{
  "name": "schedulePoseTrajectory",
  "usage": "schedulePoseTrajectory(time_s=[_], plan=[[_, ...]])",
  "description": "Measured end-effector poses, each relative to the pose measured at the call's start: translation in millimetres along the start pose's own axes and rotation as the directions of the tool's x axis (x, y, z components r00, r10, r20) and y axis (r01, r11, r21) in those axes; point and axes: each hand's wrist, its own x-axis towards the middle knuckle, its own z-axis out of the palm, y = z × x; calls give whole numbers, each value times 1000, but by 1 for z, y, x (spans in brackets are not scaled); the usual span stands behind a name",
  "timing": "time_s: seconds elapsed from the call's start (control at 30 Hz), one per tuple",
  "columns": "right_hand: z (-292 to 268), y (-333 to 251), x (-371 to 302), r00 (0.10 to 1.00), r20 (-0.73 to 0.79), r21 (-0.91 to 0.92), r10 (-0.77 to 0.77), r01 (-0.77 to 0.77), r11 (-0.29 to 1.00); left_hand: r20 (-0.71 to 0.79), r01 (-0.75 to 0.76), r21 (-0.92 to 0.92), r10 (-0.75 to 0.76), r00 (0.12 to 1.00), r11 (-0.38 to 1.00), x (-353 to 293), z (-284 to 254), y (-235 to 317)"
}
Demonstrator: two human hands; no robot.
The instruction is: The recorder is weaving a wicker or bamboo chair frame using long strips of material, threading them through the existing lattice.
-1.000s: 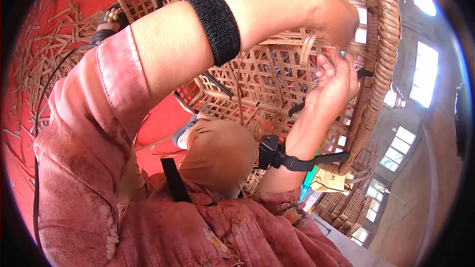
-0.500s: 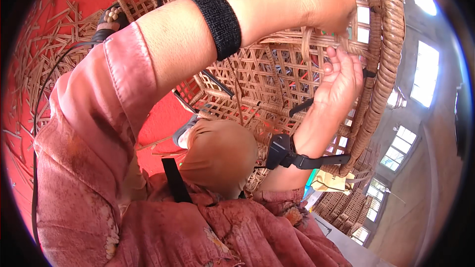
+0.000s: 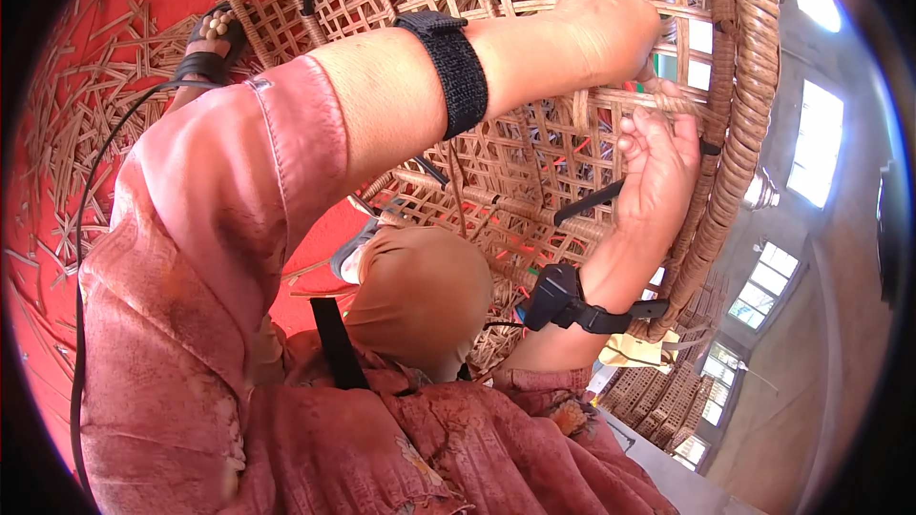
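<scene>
A large basket-like piece of woven brown wicker (image 3: 534, 148) with an open lattice fills the upper middle. Its thick coiled rim (image 3: 749, 86) runs down the right side. My left hand (image 3: 611, 33) reaches across with its back toward me, fingers bent down and partly hidden at a flat wicker strand (image 3: 615, 97) in the lattice. Just below it, my right hand (image 3: 658, 172) is turned palm up beside the rim, its curled fingers closed at the same strand. The fingertips of both hands nearly meet there.
Cut wicker scraps (image 3: 105, 124) litter the red floor (image 3: 320, 229) at left. A sandalled foot (image 3: 210, 43) stands beside the basket's corner. My bent knee (image 3: 420, 296) is under the weave. Stacked wicker pieces (image 3: 658, 405) lie at lower right, with windows (image 3: 816, 143) beyond.
My left hand has shifted left and slightly down, its forearm moving right and down. My right hand has dropped slightly, with its fingers more curled at the weave.
</scene>
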Motion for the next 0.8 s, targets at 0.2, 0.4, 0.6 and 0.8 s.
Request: schedulePoseTrajectory(time_s=[0.2,0.4,0.6,0.8], plan=[[0,5,3,999,-38,-233,-16,6,972,71,24,-11,-23,997,1000,-4,-1,1],[-3,2,2,997,-79,-415,12,-44,909,134,-71,-6,71,988,997,1,-8,-3],[3,-5,-10,993,-118,-509,-17,-46,859,214,-189,213,143,966,959,-5,-19,7],[17,-13,-49,1000,-30,-512,-10,-7,859,286,-51,-67,68,956,996,-17,-36,31]])
